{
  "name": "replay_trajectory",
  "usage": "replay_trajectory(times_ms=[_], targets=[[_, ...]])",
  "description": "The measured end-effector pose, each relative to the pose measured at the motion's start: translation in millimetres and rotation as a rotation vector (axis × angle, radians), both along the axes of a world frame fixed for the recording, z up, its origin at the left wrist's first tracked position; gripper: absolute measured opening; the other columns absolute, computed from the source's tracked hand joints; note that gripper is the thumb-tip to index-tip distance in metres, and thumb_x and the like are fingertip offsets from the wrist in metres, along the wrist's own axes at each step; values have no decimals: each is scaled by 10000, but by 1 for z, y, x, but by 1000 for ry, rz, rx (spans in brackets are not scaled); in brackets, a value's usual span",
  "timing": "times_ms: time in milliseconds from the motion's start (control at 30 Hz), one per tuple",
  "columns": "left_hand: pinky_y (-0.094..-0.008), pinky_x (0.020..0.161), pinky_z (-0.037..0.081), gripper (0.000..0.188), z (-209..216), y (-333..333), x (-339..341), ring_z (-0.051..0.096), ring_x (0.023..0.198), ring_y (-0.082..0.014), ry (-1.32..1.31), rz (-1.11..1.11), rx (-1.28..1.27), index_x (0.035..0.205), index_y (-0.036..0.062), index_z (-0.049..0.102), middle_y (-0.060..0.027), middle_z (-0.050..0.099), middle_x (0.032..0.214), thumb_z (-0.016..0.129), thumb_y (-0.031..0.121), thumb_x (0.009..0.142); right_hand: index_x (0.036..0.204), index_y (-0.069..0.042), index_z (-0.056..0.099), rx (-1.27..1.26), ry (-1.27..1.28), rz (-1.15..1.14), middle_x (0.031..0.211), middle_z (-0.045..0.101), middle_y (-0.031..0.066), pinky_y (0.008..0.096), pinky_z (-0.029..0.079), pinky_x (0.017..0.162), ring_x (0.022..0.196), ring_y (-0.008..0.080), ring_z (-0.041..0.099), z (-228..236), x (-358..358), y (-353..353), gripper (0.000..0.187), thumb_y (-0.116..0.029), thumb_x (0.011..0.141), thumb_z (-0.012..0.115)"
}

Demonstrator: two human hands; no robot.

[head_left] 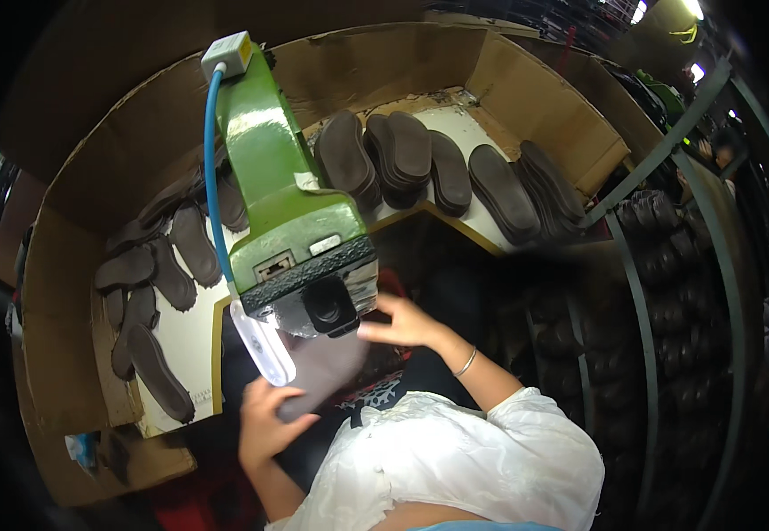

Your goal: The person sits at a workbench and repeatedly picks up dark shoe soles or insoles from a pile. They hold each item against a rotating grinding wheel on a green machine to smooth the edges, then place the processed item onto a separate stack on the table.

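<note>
A brown shoe sole [336, 367], smeared by motion, is under the head of a green machine [291, 190]. My left hand [266, 423] grips its near left end, with thumb and fingers on either side. At the far right end my right hand [406, 326], wearing a bracelet at the wrist, has its thumb side against the sole's edge. Its fingers reach toward the machine head, which partly hides the sole's far end. Just above my left hand hangs a lit white lamp [265, 345], attached to the machine.
Around the machine runs a white tabletop [167, 332] walled with cardboard [358, 66]. Loose soles [161, 372] lie at the left; stacked soles [399, 150] stand at the back and right. A blue cable [212, 177] runs down the machine. Metal rack bars [637, 310] rise at the right.
</note>
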State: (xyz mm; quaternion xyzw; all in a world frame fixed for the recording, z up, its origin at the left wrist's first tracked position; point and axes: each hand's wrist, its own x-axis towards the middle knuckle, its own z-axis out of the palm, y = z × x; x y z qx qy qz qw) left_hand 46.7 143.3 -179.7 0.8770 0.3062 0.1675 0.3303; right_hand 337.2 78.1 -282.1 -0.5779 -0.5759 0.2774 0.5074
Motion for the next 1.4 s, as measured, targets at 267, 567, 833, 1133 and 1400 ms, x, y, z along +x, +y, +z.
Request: replay_trajectory(times_ms=[267,567,833,1133,1400], targets=[[-299,871,433,587,-52,-30,67,502,1073,-204,-799,65,-700,1198,-34,429,-166,488,1201,726,10,693,692,-15,557,-355,49,217,630,531,39,250,416,551,593,92,484,27,-8,-38,417,-298,562,835],[-261,657,467,288,-39,-16,118,573,688,-130,-341,170,-676,885,-9,628,-84,633,804,691,241,756,1147,11,492,-418,461,223,1109,561,111,304,434,851,1012,187,532,-1,-58,-61,531,-129,697,736],[-247,707,464,239,-59,-21,95,564,771,-101,-717,229,-826,993,-7,598,-54,616,869,612,170,833,869,24,644,-614,252,327,756,620,14,222,447,628,693,65,537,5,34,-93,306,-158,658,768],[-240,762,445,258,-25,-20,81,555,833,-93,-688,321,-939,1034,-24,559,-33,603,919,633,36,794,1092,40,501,138,962,-235,983,591,120,292,453,826,873,195,585,42,66,-52,408,5,697,598],[-233,767,444,231,-46,4,18,564,840,-95,-827,480,-685,1048,-36,532,-59,603,936,565,60,841,1065,23,529,188,800,-79,970,595,64,249,437,807,868,118,567,58,-19,-25,354,44,721,611]])
